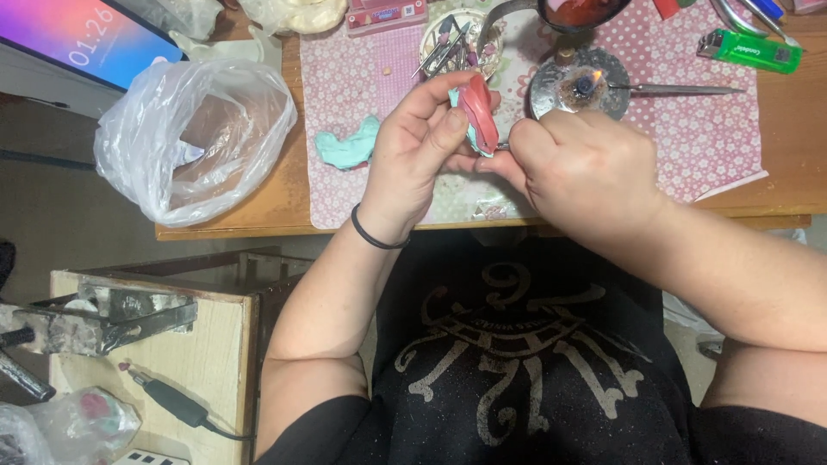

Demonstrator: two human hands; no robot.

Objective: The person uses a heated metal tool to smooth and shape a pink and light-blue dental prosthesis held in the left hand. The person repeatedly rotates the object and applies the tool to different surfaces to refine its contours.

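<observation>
My left hand (422, 142) grips a curved piece of red wax on a teal cast (479, 116), held upright above the table's front edge. My right hand (581, 168) is closed around a thin metal tool whose tip meets the red piece at its lower side; most of the tool is hidden in the fist. A second teal cast (347, 146) lies on the pink dotted mat (715, 129) just left of my left hand. A black band sits on my left wrist.
A small burner with a flame (581, 84) stands beyond my right hand, a metal instrument (680, 89) lying beside it. A dish of tools (452, 43), green lighter (748, 50), open plastic bag (194, 138), phone (86, 34) and a wooden stand with a handpiece (172, 400) surround me.
</observation>
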